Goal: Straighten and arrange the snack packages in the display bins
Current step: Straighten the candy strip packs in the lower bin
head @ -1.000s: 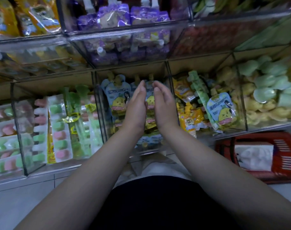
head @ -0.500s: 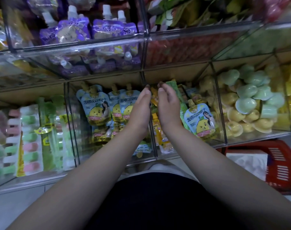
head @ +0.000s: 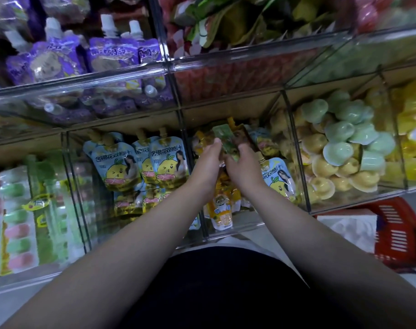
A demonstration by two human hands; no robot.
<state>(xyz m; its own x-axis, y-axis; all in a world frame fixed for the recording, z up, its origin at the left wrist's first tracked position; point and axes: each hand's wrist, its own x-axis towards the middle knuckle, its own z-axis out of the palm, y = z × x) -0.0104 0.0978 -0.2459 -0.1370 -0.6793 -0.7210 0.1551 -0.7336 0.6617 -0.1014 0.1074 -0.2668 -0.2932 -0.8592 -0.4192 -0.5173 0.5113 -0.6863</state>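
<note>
Both my hands reach into a clear display bin holding mixed pouches. My left hand and my right hand grip a long green snack package between them, its top end sticking up past my fingers. Yellow pouches lie under my hands, and a light blue pomelo drink pouch leans at the bin's right side. The bin to the left holds upright light blue pomelo pouches in a row.
Purple spout pouches fill the upper bin. Green and yellow jelly cups fill the bin on the right. Pink and green jelly strips stand at the far left. A red basket with a white bag sits on the floor at right.
My hands moved from the blue pouch bin into the bin to its right and took hold of the green package. The view shifted right and closer.
</note>
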